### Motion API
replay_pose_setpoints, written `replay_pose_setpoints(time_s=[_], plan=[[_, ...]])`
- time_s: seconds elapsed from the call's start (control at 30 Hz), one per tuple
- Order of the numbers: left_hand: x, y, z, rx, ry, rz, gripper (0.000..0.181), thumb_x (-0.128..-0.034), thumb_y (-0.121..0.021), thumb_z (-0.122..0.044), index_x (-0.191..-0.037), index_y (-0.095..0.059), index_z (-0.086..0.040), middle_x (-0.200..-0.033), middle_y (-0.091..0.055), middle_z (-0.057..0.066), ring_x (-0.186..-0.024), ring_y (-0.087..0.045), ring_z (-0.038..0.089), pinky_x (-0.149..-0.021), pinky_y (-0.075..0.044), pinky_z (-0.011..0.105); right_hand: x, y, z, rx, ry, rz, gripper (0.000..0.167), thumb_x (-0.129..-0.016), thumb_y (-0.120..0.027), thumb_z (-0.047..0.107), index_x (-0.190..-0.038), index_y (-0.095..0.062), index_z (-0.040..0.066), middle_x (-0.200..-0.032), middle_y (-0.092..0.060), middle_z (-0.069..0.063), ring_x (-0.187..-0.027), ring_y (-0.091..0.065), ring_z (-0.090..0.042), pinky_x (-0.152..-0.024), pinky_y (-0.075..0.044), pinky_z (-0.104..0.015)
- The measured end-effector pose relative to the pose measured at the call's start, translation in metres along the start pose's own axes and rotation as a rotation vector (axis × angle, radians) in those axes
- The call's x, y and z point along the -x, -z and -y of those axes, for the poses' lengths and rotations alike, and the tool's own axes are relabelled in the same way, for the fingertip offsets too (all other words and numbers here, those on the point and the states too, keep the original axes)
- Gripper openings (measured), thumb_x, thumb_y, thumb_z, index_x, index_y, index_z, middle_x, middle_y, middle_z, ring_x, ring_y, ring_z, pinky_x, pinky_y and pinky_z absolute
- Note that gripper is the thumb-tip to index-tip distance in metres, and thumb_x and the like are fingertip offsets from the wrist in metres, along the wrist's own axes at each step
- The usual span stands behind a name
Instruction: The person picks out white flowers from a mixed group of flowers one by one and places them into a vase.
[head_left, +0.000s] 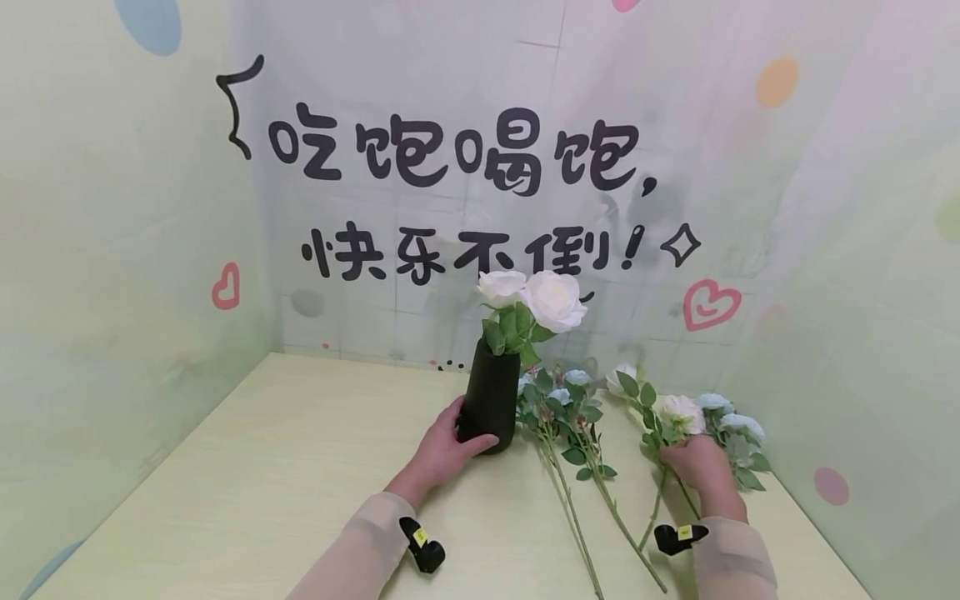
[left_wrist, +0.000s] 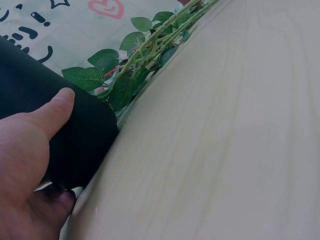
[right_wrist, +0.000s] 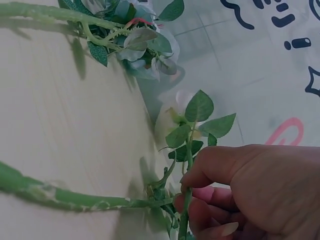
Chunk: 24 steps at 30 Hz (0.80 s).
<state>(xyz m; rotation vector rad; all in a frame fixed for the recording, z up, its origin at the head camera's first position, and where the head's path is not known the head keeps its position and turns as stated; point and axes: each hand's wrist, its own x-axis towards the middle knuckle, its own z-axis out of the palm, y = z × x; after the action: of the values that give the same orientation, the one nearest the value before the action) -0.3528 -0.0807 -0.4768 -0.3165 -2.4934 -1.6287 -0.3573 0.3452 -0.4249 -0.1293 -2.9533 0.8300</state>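
My left hand [head_left: 435, 458] grips a black vase [head_left: 491, 400] low down, with the thumb across its front. In the left wrist view the thumb [left_wrist: 57, 107] presses on the dark vase side. Two white roses [head_left: 555, 298] with green leaves stand in the vase mouth. To the right, my right hand [head_left: 705, 471] is at a white rose [head_left: 681, 414] lying on the table. Its thumb and fingers pinch a leafy green stem [right_wrist: 184, 220] in the right wrist view. Another white bloom [head_left: 621, 380] lies just beyond; its link to the pinched stem is unclear.
Light-blue flowers [head_left: 561, 395] on long stems lie between the vase and my right hand. More light-blue blooms [head_left: 742, 429] lie beyond that hand. The pale wooden table [head_left: 247, 483] meets a printed backdrop [head_left: 420, 67] behind and at both sides.
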Motion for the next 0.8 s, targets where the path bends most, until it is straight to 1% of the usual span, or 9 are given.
replay_pose_setpoints(time_s=[0.07,0.1,0.17,0.23,0.33,0.47,0.57,0.67,0.8], plan=[[0.000,0.000,0.000,0.003,0.001,0.001,0.094,-0.0962,-0.086,-0.038,-0.167,-0.038,0.000,-0.166,-0.049,0.027,-0.152,-0.050,0.046,-0.124,-0.042,0.066,0.002,0.002,0.003,-0.022,-0.015,0.002,0.036,-0.095,-0.069,0.025,-0.063,-0.056,0.015,-0.060,-0.052,0.004,-0.061,-0.050,-0.018,-0.058,-0.041,-0.033],[0.000,0.000,0.000,0.003,0.002,0.002,0.094,-0.0964,-0.086,-0.038,-0.167,-0.038,0.000,-0.166,-0.049,0.027,-0.152,-0.050,0.046,-0.124,-0.042,0.066,0.002,0.003,0.004,-0.025,-0.014,-0.003,0.036,-0.095,-0.069,0.025,-0.062,-0.057,0.015,-0.060,-0.051,0.005,-0.061,-0.049,-0.017,-0.058,-0.040,-0.032],[0.000,0.000,-0.001,0.001,0.000,0.002,0.094,-0.0963,-0.086,-0.038,-0.167,-0.038,0.000,-0.166,-0.049,0.027,-0.152,-0.050,0.046,-0.124,-0.042,0.066,0.003,0.005,0.007,-0.029,-0.007,-0.012,0.033,-0.095,-0.068,0.025,-0.066,-0.062,0.012,-0.062,-0.054,0.005,-0.063,-0.050,-0.017,-0.059,-0.041,-0.032],[0.000,0.000,-0.001,-0.002,0.000,0.002,0.094,-0.0964,-0.086,-0.039,-0.167,-0.038,0.000,-0.166,-0.049,0.027,-0.153,-0.050,0.046,-0.125,-0.042,0.066,0.004,0.007,0.009,-0.032,-0.003,-0.016,0.026,-0.095,-0.068,0.024,-0.075,-0.070,0.007,-0.069,-0.062,0.000,-0.069,-0.055,-0.020,-0.062,-0.043,-0.034],[0.000,0.000,0.000,-0.005,0.001,-0.001,0.094,-0.0962,-0.086,-0.039,-0.167,-0.038,0.000,-0.166,-0.049,0.027,-0.153,-0.050,0.046,-0.125,-0.042,0.066,0.003,0.009,0.012,-0.034,0.011,-0.035,0.024,-0.094,-0.067,0.024,-0.087,-0.075,0.003,-0.081,-0.070,-0.006,-0.076,-0.061,-0.024,-0.065,-0.047,-0.035],[0.000,0.000,0.000,-0.005,0.004,0.000,0.095,-0.0962,-0.086,-0.039,-0.168,-0.038,0.000,-0.166,-0.049,0.026,-0.153,-0.050,0.046,-0.125,-0.042,0.066,0.002,0.011,0.016,-0.043,0.021,-0.066,0.029,-0.098,-0.066,0.025,-0.097,-0.076,-0.002,-0.092,-0.075,-0.016,-0.084,-0.067,-0.030,-0.069,-0.052,-0.039],[0.000,0.000,0.001,-0.004,0.006,0.002,0.095,-0.0964,-0.086,-0.040,-0.168,-0.038,0.000,-0.166,-0.049,0.027,-0.153,-0.050,0.046,-0.125,-0.042,0.066,0.002,0.014,0.022,-0.045,0.029,-0.084,0.034,-0.100,-0.065,0.026,-0.106,-0.076,-0.006,-0.103,-0.076,-0.024,-0.092,-0.070,-0.037,-0.076,-0.056,-0.046],[0.000,0.001,0.000,-0.006,0.006,0.002,0.095,-0.0963,-0.086,-0.040,-0.167,-0.038,0.000,-0.166,-0.049,0.027,-0.153,-0.050,0.046,-0.125,-0.042,0.066,0.002,0.018,0.029,-0.061,0.035,-0.110,0.037,-0.101,-0.064,0.027,-0.112,-0.076,-0.006,-0.111,-0.076,-0.026,-0.099,-0.071,-0.040,-0.082,-0.057,-0.051],[0.000,0.001,0.000,-0.001,0.008,0.004,0.096,-0.0962,-0.086,-0.040,-0.168,-0.037,0.000,-0.166,-0.048,0.027,-0.153,-0.049,0.046,-0.125,-0.041,0.066,0.005,0.022,0.040,-0.103,0.038,-0.149,0.038,-0.102,-0.062,0.029,-0.119,-0.075,-0.004,-0.115,-0.076,-0.025,-0.102,-0.071,-0.040,-0.082,-0.056,-0.048]])
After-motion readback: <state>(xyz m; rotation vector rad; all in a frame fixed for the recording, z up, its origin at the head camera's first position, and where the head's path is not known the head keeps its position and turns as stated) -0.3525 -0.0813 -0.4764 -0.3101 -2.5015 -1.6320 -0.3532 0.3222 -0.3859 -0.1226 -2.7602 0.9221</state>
